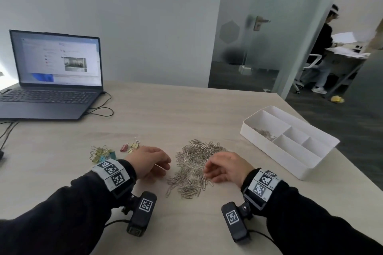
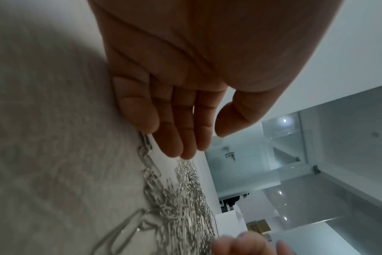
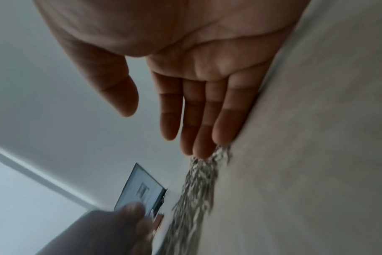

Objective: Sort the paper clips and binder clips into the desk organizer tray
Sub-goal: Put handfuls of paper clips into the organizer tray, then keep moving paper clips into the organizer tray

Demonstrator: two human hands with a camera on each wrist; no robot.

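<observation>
A heap of silver paper clips (image 1: 192,168) lies on the pale wood table between my two hands. My left hand (image 1: 151,161) rests at the heap's left edge, fingers straight and empty (image 2: 177,134). At the right edge is my right hand (image 1: 224,166), fingers straight, tips touching the paper clips (image 3: 199,181). Coloured binder clips (image 1: 103,154) lie in two small groups behind the left hand. The white organizer tray (image 1: 298,157) stands at the right, with a few paper clips (image 1: 265,133) in its near-left compartment.
An open laptop (image 1: 49,89) with cables sits at the back left of the table (image 1: 165,109). The tray is close to the table's right edge. A person stands at another desk beyond the glass door at the far right.
</observation>
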